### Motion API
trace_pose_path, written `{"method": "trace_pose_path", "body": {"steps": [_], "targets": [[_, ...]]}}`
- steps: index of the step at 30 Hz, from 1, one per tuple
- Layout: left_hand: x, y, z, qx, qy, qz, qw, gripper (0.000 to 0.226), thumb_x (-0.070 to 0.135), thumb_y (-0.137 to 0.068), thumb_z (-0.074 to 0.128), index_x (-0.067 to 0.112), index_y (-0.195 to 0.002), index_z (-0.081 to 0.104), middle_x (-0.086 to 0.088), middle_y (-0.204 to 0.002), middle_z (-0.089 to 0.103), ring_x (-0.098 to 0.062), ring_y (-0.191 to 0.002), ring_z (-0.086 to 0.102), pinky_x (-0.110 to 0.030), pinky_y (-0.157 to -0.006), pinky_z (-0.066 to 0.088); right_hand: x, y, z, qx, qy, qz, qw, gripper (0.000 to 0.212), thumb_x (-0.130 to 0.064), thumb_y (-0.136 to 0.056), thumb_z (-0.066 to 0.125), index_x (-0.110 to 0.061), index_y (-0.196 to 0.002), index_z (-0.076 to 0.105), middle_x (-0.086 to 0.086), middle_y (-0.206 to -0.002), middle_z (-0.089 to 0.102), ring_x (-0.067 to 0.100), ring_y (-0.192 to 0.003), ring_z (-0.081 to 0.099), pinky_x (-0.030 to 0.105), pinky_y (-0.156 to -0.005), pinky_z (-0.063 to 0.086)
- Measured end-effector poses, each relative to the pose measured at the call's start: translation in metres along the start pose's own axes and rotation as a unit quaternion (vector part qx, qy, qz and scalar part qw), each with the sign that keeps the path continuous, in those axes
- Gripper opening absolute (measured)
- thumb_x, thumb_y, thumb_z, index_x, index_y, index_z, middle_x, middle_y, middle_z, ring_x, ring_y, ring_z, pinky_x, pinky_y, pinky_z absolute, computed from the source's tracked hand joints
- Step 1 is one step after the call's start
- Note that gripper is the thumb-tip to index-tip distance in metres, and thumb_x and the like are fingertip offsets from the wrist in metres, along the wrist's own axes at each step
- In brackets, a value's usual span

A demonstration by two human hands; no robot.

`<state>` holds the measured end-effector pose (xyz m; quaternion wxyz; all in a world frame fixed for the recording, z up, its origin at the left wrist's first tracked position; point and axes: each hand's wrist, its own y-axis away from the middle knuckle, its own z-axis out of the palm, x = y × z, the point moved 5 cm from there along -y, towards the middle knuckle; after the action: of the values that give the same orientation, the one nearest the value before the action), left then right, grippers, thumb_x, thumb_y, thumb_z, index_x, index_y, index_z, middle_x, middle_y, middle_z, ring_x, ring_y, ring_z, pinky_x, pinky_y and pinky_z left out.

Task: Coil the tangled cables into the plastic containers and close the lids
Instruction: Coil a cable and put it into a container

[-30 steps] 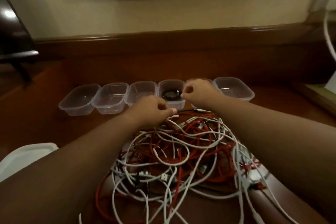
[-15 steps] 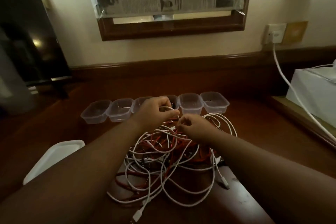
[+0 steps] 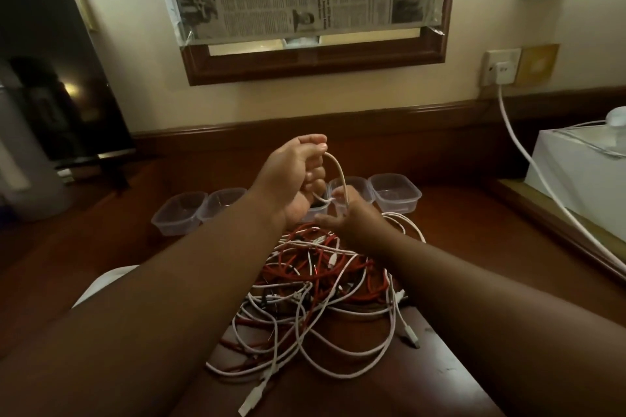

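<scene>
Both hands hold one white cable above the tangle.
Left hand grips the white cable in curled fingers, raised; right hand pinches its lower run. Red and white cable tangle lies on the wooden desk, near the row of open plastic containers.

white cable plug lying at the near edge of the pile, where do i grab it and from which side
Pinch the flat white cable plug across its narrow sides, just behind the tip, coming from above at the near side. It lies flat on the brown wooden table, clear of the tangled red and white cable pile, with its cord trailing up into the tangle.
</scene>
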<state>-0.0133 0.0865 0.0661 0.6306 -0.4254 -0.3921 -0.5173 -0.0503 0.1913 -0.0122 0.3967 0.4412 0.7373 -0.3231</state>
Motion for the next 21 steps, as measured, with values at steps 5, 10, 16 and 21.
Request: {"method": "trace_pose_path", "body": {"steps": [5,10,16,21], "targets": [[-0.004,0.002,0.003,-0.026,0.052,0.02,0.998,0.02,0.011,-0.101,0.043,0.01,-0.114,0.058,-0.002,-0.071,0.052,-0.011,-0.063,0.05,-0.023,-0.06,0.042,0.003,-0.012,-0.015,0.025,-0.016,0.015,0.999,0.02,-0.022,-0.104,0.044,-0.018,-0.091,0.059,0.001,-0.072,0.052,0.013,-0.06,0.044,0.027,-0.053,0.037],[-0.04,-0.005,-0.019,0.051,-0.089,0.036,0.994,0.035,0.021,-0.103,0.033,0.02,-0.122,0.062,-0.006,-0.105,0.07,-0.022,-0.102,0.063,-0.037,-0.088,0.049,-0.009,-0.009,-0.047,0.067,-0.016,-0.014,0.998,0.035,-0.036,-0.106,0.037,-0.013,-0.095,0.061,-0.001,-0.065,0.049,0.01,-0.053,0.043,0.026,-0.05,0.035],[-0.1,-0.007,0.018,-0.081,-0.335,-0.041,0.938,0.022,0.017,-0.101,0.053,0.024,-0.121,0.054,-0.004,-0.112,0.063,-0.013,-0.095,0.062,-0.027,-0.076,0.051,-0.012,-0.001,-0.07,0.085,-0.048,-0.025,0.995,0.041,-0.043,-0.105,0.036,-0.017,-0.089,0.063,0.0,-0.071,0.053,0.013,-0.065,0.051,0.029,-0.06,0.043],[-0.122,-0.013,0.034,-0.124,-0.443,-0.018,0.888,0.032,0.03,-0.097,0.059,0.022,-0.127,0.051,0.005,-0.096,0.063,-0.005,-0.078,0.063,-0.017,-0.059,0.049,-0.004,0.008,-0.089,0.123,-0.194,-0.041,0.972,0.046,-0.044,-0.104,0.033,-0.009,-0.092,0.06,0.01,-0.078,0.065,0.02,-0.074,0.064,0.04,-0.076,0.057]]}}
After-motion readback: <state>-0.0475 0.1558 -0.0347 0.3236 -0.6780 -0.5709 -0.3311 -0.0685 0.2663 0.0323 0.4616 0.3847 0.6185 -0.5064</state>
